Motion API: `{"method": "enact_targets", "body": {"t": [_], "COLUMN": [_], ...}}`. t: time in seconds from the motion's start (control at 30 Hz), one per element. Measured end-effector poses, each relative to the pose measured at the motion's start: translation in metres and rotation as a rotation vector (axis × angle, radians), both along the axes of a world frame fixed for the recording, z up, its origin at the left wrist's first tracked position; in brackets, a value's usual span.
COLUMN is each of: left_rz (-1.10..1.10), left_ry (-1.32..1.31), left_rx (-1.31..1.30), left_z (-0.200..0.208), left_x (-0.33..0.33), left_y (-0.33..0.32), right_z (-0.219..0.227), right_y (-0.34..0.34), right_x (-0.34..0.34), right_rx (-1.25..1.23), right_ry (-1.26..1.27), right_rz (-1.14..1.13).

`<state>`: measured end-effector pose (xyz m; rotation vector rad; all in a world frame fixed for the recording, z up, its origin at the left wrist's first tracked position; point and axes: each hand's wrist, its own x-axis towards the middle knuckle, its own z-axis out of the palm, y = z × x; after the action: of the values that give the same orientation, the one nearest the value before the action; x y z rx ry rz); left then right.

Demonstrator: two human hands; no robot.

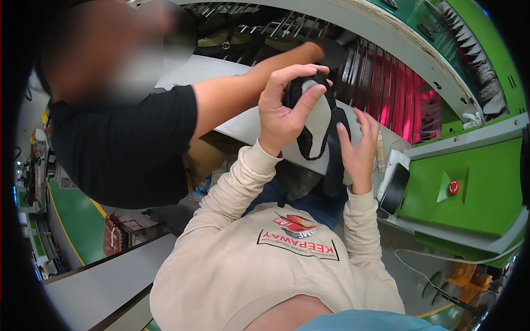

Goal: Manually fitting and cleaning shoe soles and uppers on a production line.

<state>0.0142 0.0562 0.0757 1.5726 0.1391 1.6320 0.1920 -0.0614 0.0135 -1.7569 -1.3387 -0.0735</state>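
My left hand [288, 110] is closed around a shoe upper [320, 122] with a pale, sole-shaped underside and black edging. The thumb presses on the pale face and the fingers wrap round its far end. The narrow end of the upper points down toward me. To the right, my right hand [360, 149] is open, fingers apart and curved, holding nothing. Between the upper and that hand is a long dark piece [334, 160], partly hidden; I cannot tell what it is.
A co-worker's forearm [243, 94] reaches across from the left, just beyond my left hand. Behind it runs a conveyor of metal rollers [364, 71], lit red at right. A white table [245, 124] lies below. At right stands a green machine with a red stop button [454, 187].
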Motion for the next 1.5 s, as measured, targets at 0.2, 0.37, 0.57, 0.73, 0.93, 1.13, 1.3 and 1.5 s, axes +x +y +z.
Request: {"method": "enact_targets", "body": {"t": [0.2,0.37,0.57,0.73,0.93,1.13,1.3,1.5], "left_rz": [-0.045,-0.036,0.041,-0.022,-0.02,0.027,0.021,-0.063], "left_ry": [-0.064,-0.02,0.048,-0.129,-0.186,-0.194,-0.228,-0.097], "left_rx": [-0.089,-0.09,0.072,-0.247,-0.357,-0.33,-0.353,-0.213], "left_z": [0.01,0.001,-0.004,-0.007,-0.013,-0.019,-0.02,0.003], "left_x": [-0.004,-0.008,-0.012,-0.014,-0.021,-0.028,-0.027,-0.033], "left_y": [-0.009,-0.001,0.009,0.011,0.023,0.031,0.027,0.003], "right_z": [0.05,0.029,0.01,-0.002,-0.014,-0.032,-0.062,-0.069], "right_y": [0.017,0.013,0.005,-0.001,-0.007,-0.026,-0.048,-0.056], "right_x": [-0.014,-0.001,-0.009,-0.015,-0.009,0.055,0.099,0.094], "right_rx": [0.123,0.047,0.016,-0.013,-0.017,-0.041,-0.297,-0.378], "right_ry": [0.097,0.246,0.321,0.372,0.374,-0.195,-0.376,-0.373], "right_rz": [0.23,0.173,0.203,0.213,0.198,-0.13,-0.416,-0.475]}}
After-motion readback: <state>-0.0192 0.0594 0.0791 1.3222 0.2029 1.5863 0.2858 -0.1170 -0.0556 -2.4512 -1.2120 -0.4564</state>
